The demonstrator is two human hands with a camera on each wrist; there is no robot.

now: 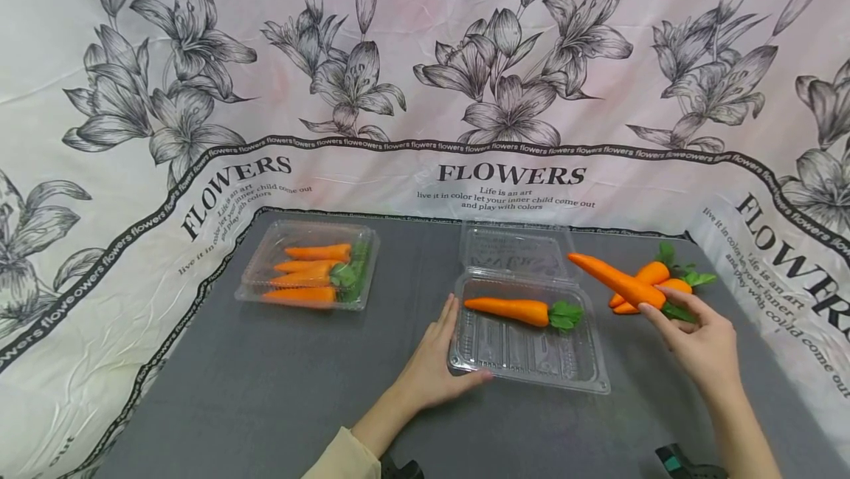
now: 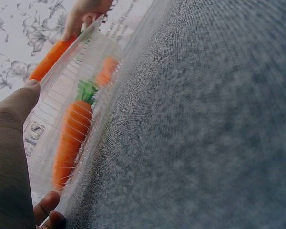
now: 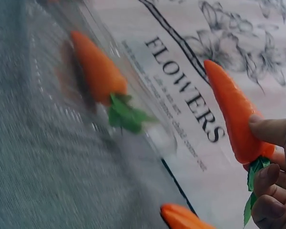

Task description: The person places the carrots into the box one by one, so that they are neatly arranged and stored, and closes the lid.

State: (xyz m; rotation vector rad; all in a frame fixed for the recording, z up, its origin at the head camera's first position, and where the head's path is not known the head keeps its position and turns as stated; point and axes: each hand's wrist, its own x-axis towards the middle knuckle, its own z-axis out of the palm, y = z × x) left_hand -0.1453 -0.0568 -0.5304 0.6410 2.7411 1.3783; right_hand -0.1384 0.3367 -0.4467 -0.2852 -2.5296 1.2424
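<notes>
My right hand (image 1: pixel 700 335) pinches a toy carrot (image 1: pixel 614 280) near its leafy end, the orange tip pointing left toward the clear plastic box (image 1: pixel 531 368). In the right wrist view, thumb and fingers close around this carrot's thick end, green leaves hanging below. One carrot (image 1: pixel 508 309) lies inside the box, toward its back, with leaves to the right. The box's hinged lid (image 1: pixel 518 246) is folded back behind it. At the box's left side rests my left hand (image 1: pixel 432 368), fingers extended along the wall and thumb at the front rim.
Two more carrots (image 1: pixel 654 272) lie on the grey table (image 1: pixel 299 383) to the right, partly behind the held one. On the left stands a closed clear box (image 1: pixel 255 272) with several carrots inside. A flower-printed cloth (image 1: pixel 372 184) hangs behind the table.
</notes>
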